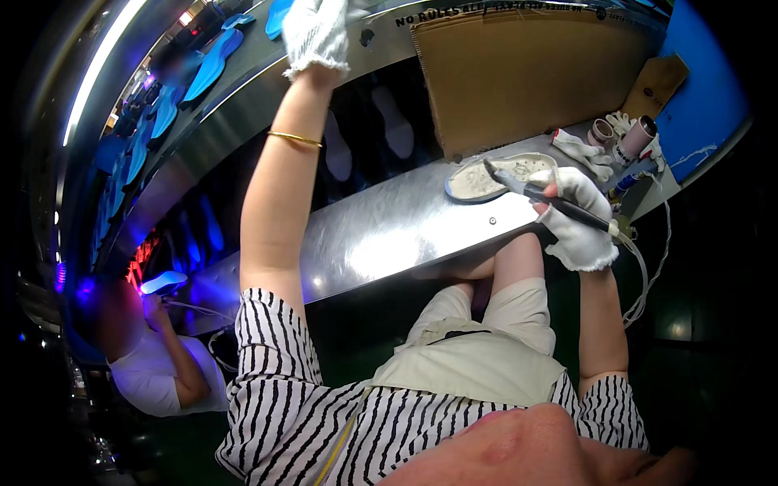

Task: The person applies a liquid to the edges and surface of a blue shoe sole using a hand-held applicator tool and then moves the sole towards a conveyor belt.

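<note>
My right hand (579, 227), in a white knit glove with bare fingertips showing, grips a glue brush (516, 183) with a dark handle. A clear tube runs from the handle's rear end. The brush's tip is over a sole-shaped tray (464, 188) with a bluish rim and whitish, crusted residue inside; whether it touches I cannot tell. My left arm stretches up to the raised belt, where my gloved left hand (316, 39) is beside a blue shoe sole (277, 19). Its fingers are blurred and cut off by the top edge.
Blue soles (214, 65) lie along the raised belt at left. A cardboard sheet (535, 81) stands behind the metal bench (365, 235). Spare gloves (582, 152) and a pink tumbler (639, 136) sit at right. A co-worker (166, 368) holds a lit sole at far left.
</note>
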